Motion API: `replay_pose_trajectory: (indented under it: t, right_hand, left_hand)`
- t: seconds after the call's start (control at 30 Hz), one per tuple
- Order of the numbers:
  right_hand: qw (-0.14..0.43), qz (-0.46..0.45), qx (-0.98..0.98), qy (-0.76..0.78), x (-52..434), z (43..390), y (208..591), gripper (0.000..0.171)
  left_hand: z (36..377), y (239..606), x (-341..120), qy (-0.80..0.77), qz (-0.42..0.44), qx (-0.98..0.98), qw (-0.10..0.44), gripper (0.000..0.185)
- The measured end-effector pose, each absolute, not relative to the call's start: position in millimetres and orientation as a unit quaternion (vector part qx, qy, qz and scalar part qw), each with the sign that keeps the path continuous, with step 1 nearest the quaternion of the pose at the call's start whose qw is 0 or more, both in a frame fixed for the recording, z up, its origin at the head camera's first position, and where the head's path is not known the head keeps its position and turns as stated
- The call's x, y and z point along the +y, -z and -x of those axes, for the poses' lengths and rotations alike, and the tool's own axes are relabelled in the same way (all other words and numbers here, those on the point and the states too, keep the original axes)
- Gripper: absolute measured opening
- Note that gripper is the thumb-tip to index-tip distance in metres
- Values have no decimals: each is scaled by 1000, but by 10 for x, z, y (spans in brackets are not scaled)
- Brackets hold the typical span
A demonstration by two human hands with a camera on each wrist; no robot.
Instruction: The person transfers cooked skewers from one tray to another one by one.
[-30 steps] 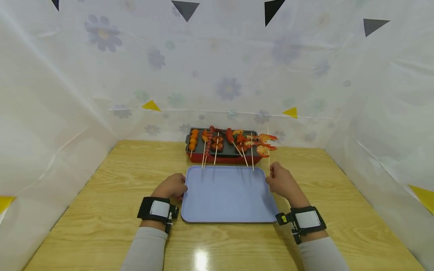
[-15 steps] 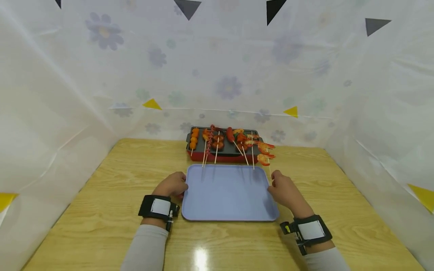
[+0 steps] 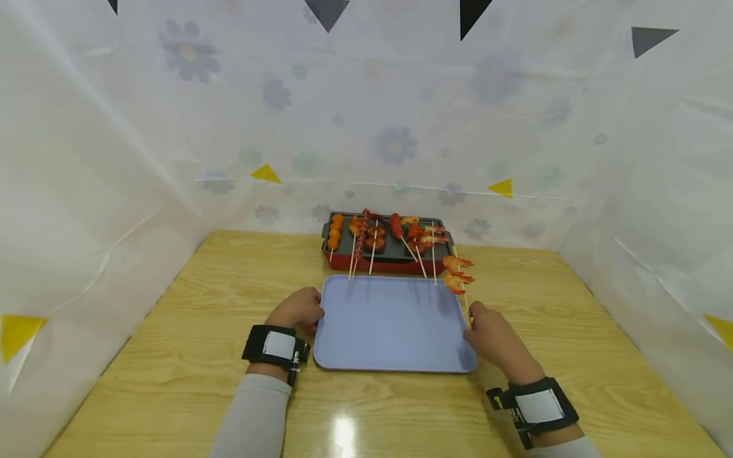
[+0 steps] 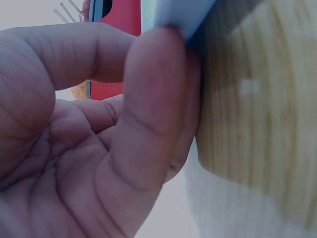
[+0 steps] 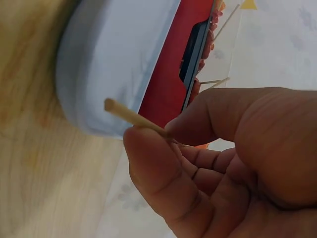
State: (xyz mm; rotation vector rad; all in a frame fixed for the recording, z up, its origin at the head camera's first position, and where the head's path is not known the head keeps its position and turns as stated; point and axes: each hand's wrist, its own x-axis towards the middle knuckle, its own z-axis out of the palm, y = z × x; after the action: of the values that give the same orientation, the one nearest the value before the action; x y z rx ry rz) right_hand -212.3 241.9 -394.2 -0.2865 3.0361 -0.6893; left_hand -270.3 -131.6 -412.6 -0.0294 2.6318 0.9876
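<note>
My right hand (image 3: 491,334) pinches the wooden stick of a shrimp skewer (image 3: 457,273) just beside the right edge of a pale blue tray (image 3: 389,327). The two orange shrimps hang over the tray's far right corner. In the right wrist view thumb and forefinger pinch the skewer stick (image 5: 130,115), with the tray (image 5: 116,59) behind it. My left hand (image 3: 298,310) rests at the tray's left edge; in the left wrist view its thumb (image 4: 148,114) presses against the tray rim (image 4: 181,15).
A red grill with a black plate (image 3: 386,251) stands behind the tray, carrying several skewers whose sticks reach toward the tray. White flowered sheets wall in the wooden table (image 3: 172,356) on three sides.
My right hand has drawn the shrimp skewer off the grill, toward me and lower, to the tray's far right corner. The left hand stays at the tray's left edge.
</note>
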Motion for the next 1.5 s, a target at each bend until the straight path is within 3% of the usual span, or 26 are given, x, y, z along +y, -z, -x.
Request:
replay_pose_trajectory:
  t: [0.47,1.33,1.5]
  right_hand:
    - [12,101,974,203,2348,1958,4028,9]
    - [42,90,972,213,2277,2026,4118,16]
    - [38,68,974,211,2276,2009,4102,5]
  left_hand:
    - [2725,4163,-1320,-350,9,922,165,33]
    - [2714,4155,-1345,-345,-17,927,145,29]
    - [2705,4160,-1333,-352,-11,924,149,28]
